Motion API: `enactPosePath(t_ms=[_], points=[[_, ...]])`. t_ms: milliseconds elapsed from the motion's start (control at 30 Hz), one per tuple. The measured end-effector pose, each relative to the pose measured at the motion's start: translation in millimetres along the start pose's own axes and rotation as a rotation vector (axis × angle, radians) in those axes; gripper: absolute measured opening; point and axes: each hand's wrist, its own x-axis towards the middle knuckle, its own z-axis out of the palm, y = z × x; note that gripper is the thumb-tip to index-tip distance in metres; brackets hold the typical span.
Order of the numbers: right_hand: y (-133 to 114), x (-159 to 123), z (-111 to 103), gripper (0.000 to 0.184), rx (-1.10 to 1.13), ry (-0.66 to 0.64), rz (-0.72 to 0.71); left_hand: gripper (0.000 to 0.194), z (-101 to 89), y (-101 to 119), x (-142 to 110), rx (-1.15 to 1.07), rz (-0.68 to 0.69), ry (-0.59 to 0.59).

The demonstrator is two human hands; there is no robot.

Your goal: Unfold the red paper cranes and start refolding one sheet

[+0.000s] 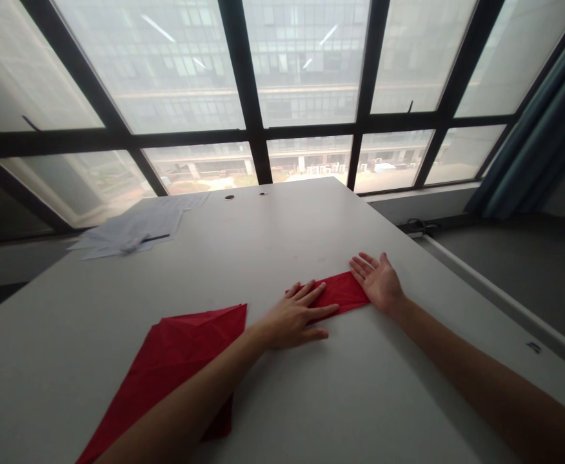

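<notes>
A red piece of thin, folded material (pixel 343 291), cloth or paper, lies flat on the white table in front of me. My left hand (pixel 295 317) rests palm down over its left end with the fingers spread. At its right end is my right hand (pixel 376 281), palm turned up and fingers stretched out, its edge against the red material. A larger red sheet (pixel 186 351), creased and folded, lies to the left, partly hidden beneath my left forearm. Neither hand grips anything.
The white table (pixel 263 238) reaches toward the windows. Loose papers (pixel 137 222) with a dark pen (pixel 155 238) lie at the far left. A small dark item (pixel 534 347) sits near the right edge. Beyond that edge runs a white rail (pixel 500 293); a blue curtain (pixel 534 135) hangs at the right.
</notes>
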Motion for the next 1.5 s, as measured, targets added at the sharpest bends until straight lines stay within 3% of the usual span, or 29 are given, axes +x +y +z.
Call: enactPosePath(t_ms=[67, 133, 233, 333, 433, 567, 667, 767, 833, 867, 933, 1000, 1100, 1233, 1333, 1433, 1500], points=[[-3, -3, 3, 0.046, -0.009, -0.012, -0.101, 0.049, -0.8, 0, 0, -0.01, -0.009, 0.002], [-2, -10, 8, 0.049, 0.013, -0.112, -0.107, 0.048, -1.8, 2, 0, 0.0, -0.008, -0.004], [5, -18, 16, 0.057, 0.053, -0.218, 0.047, 0.045, -2.5, 10, 1, 0.032, 0.027, 0.018], [13, -20, 19, 0.057, 0.053, -0.171, 0.155, 0.039, 0.0, 21, 5, -0.049, 0.04, 0.132], [17, -21, 20, 0.057, 0.057, -0.19, 0.162, 0.046, 4.0, 26, 11, -0.507, -0.134, 0.272], [20, -22, 20, 0.055, 0.054, -0.239, 0.178, 0.053, 3.7, 12, 17, -1.243, -0.504, 0.112], [20, -19, 18, 0.055, 0.056, -0.206, 0.171, 0.037, -1.2, -6, 20, -1.385, -0.614, 0.315], [20, -15, 16, 0.056, 0.059, -0.178, 0.147, 0.023, -6.3, -15, 22, -1.303, -0.561, 0.705], [20, -14, 16, 0.056, 0.058, -0.178, 0.138, 0.021, -8.0, -15, 21, -1.27, -0.475, 0.824], [20, -15, 17, 0.056, 0.057, -0.181, 0.136, 0.022, -8.1, -13, 21, -1.289, -0.432, 0.798], [20, -16, 18, 0.055, 0.061, -0.191, 0.134, 0.029, -6.8, -9, 20, -1.372, -0.4, 0.618], [19, -16, 17, 0.055, 0.07, -0.203, 0.153, 0.037, -4.0, -7, 21, -1.441, -0.476, 0.457], [10, -8, 12, 0.052, 0.063, -0.123, 0.157, 0.042, 0.1, -10, 23, -1.472, -0.611, 0.457], [-7, 0, 5, 0.038, 0.043, 0.124, -0.065, 0.043, 3.4, -15, 25, -1.467, -0.614, 0.5], [-10, -9, 12, 0.04, 0.081, -0.046, -0.099, 0.043, 5.1, -15, 25, -1.457, -0.616, 0.502], [-1, -23, 22, 0.05, 0.068, -0.296, 0.147, 0.041, 5.9, -13, 25, -1.465, -0.609, 0.504], [6, -25, 24, 0.05, 0.02, -0.314, 0.329, 0.038, 4.6, -12, 24, -1.477, -0.604, 0.509]])
